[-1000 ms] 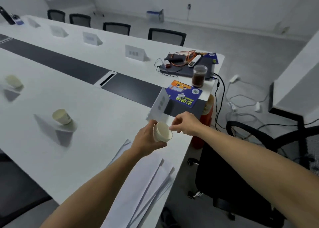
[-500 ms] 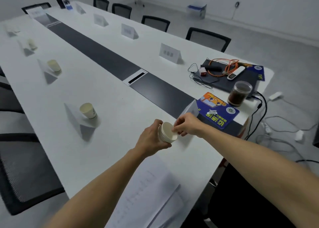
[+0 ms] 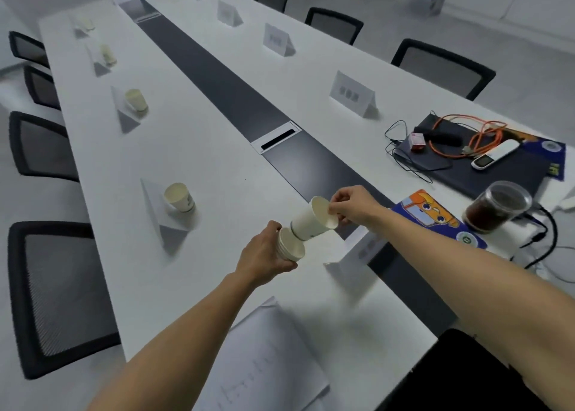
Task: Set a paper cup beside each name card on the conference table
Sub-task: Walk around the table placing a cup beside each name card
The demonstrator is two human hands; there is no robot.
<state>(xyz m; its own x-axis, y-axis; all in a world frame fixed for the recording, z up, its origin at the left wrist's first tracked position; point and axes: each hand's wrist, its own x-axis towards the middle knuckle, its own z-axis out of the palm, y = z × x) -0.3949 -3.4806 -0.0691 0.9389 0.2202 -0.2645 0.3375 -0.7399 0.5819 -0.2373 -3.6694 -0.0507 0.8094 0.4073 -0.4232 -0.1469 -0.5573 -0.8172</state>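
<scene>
Pinched at the rim between thumb and fingertips, a single paper cup (image 3: 314, 219) hangs tilted in the right hand (image 3: 351, 203), its mouth turned toward the camera and its base just at the top of the cup stack (image 3: 291, 248); whether base and stack touch cannot be told. Left hand (image 3: 264, 255) has its grip wrapped closed around that stack, fingers curled about the sides, rims facing up and right. Both hands hover above the white counter (image 3: 217, 174), near its right end.

Just beyond the hands, a name card (image 3: 357, 250) stands at the edge of the dark centre strip (image 3: 236, 99) with no cup beside it. Along the left side, a set cup (image 3: 179, 197) stands beside its own near left card (image 3: 155, 211), and another cup (image 3: 136, 99) stands next to a farther card (image 3: 123, 111); two more pairs farther off are blurred. Across the strip, a far-side card (image 3: 351, 94) stands alone. Printed sheets (image 3: 267, 357) lie under the left forearm
</scene>
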